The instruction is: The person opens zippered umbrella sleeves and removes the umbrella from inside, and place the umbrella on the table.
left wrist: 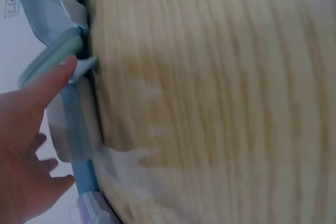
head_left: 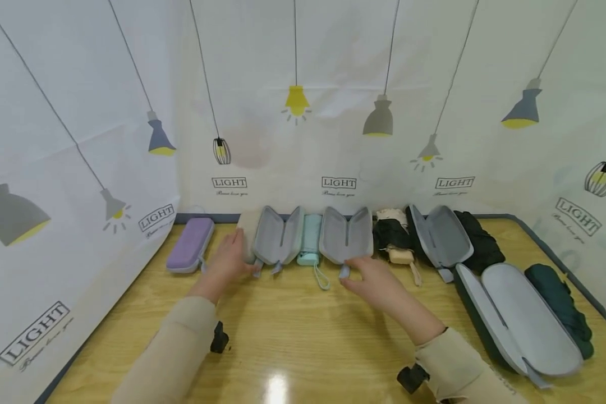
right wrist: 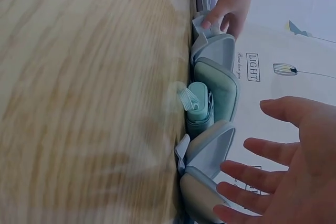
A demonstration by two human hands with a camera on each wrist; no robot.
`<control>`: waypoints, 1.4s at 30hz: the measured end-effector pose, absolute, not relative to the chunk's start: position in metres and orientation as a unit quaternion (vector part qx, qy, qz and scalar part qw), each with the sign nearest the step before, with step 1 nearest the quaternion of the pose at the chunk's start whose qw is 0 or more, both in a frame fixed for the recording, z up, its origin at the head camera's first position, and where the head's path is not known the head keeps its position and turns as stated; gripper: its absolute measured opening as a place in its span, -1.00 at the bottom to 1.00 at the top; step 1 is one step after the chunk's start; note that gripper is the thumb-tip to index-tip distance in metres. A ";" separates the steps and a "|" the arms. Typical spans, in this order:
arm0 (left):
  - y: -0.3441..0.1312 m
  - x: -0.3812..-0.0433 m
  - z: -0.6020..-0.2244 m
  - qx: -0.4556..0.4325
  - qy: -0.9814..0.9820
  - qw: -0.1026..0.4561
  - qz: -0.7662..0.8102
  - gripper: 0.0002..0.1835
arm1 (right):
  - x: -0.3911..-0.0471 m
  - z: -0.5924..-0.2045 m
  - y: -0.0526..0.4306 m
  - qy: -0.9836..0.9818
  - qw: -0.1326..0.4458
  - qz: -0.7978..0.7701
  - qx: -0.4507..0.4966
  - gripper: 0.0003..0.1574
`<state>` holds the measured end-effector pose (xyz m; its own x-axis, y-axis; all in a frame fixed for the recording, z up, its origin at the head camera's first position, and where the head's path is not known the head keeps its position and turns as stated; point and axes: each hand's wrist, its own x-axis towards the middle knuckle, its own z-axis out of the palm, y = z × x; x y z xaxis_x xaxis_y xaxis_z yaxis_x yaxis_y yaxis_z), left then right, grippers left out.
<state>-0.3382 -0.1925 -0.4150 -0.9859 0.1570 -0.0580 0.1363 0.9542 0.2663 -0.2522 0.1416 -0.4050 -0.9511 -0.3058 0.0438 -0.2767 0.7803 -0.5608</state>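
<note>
In the head view my left hand (head_left: 227, 258) reaches round a beige closed case (head_left: 249, 227), with fingers along its left side and thumb low at the front. The left wrist view shows that thumb (left wrist: 55, 74) touching a pale tab (left wrist: 84, 66). My right hand (head_left: 379, 283) is held beside the front tab (head_left: 344, 271) of a grey-lined open case (head_left: 358, 238); in the right wrist view its fingers (right wrist: 262, 179) are spread. A mint folded umbrella (head_left: 311, 238) with a wrist loop stands between that case and another open case (head_left: 269, 238).
A purple closed case (head_left: 189, 244) lies at the left. To the right are a black umbrella with beige handle (head_left: 395, 235), an open case (head_left: 451, 238), a black folded bundle (head_left: 477, 241), a large open case (head_left: 530, 320) and a dark green bundle (head_left: 558, 306). A printed wall cloth (head_left: 262, 140) stands behind.
</note>
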 end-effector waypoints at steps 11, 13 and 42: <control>-0.194 -0.355 -0.429 0.128 0.985 0.042 0.110 0.00 | -0.255 -0.405 0.126 0.935 0.057 -0.310 -0.163 -0.41; -0.193 -0.354 -0.428 0.132 0.985 0.042 0.101 -0.02 | -0.255 -0.405 0.122 0.934 0.060 -0.312 -0.166 -0.40; -0.216 -0.303 -0.433 0.180 0.980 0.039 0.079 -0.08 | -0.240 -0.401 0.107 0.931 0.079 -0.308 -0.178 -0.41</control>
